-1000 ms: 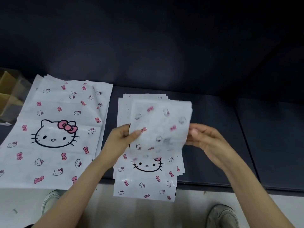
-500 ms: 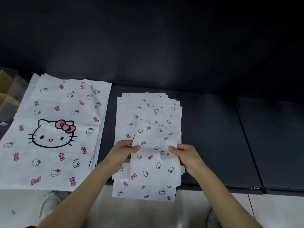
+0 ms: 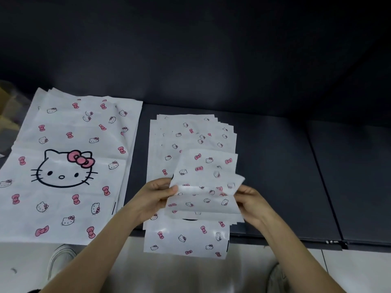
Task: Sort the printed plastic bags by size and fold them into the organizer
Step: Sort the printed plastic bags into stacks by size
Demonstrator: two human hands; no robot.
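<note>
A small white bag (image 3: 206,182) printed with cat faces and pink bows hangs folded in the air above the stack of small bags (image 3: 190,136). My left hand (image 3: 157,194) pinches its left edge and my right hand (image 3: 250,199) pinches its right edge at the fold. Beneath it, the small stack lies on the dark bench (image 3: 285,166) and overhangs the front edge. A stack of large bags (image 3: 63,166) with one big cat face lies to the left.
A cardboard organizer box (image 3: 6,115) shows partly at the far left edge. The dark backrest (image 3: 190,49) rises behind the bench. Pale floor and two shoes (image 3: 60,259) lie below the bench edge.
The bag was held up open, then brought down onto the stack. Now it is folded over and lifted a little, and my hands have spread to its two side edges.
</note>
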